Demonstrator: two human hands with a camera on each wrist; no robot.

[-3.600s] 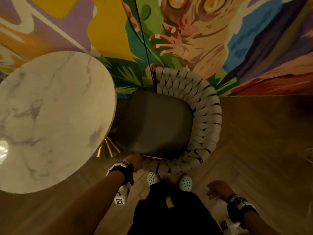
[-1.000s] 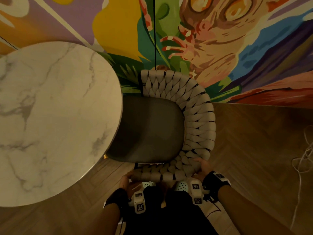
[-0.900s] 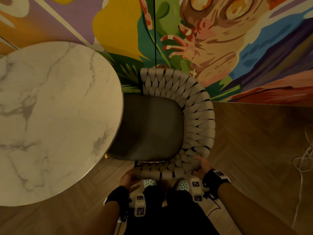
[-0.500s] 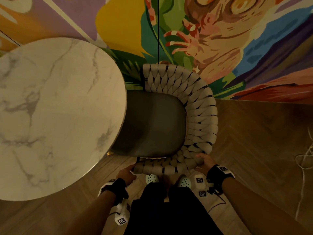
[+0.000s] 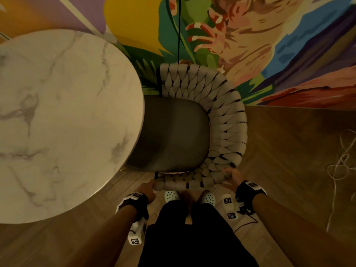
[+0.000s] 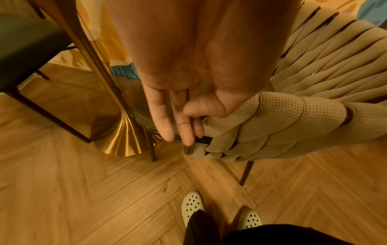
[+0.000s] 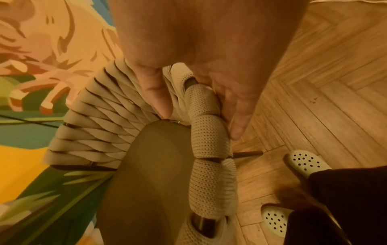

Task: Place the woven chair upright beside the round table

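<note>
The woven chair (image 5: pixel 229 120) stands upright on its legs, its grey seat (image 5: pixel 173 135) slightly under the edge of the round marble table (image 5: pixel 63 116) on its left. My left hand (image 5: pixel 147 187) is at the near end of the woven rim (image 6: pixel 282 116). In the left wrist view this hand (image 6: pixel 182 122) has straight fingers resting against the rim's end, thumb beside it. My right hand (image 5: pixel 232 175) holds the rim's near right curve. In the right wrist view it (image 7: pixel 201 122) pinches the rim (image 7: pixel 209 182), thumb inside and fingers outside.
A painted mural wall (image 5: pixel 250 45) stands just behind the chair, and a black cord (image 5: pixel 179 26) hangs down it. The table's gold flared base (image 6: pixel 123 137) and a dark second chair (image 6: pixel 27 49) sit to the left. A white cable (image 5: pixel 339 162) lies on the herringbone floor at right. My feet (image 5: pixel 171 196) are right behind the chair.
My left hand let go of the near rim, drew out to the left and now touches the rim's end. The right hand keeps its hold. The chair has barely shifted.
</note>
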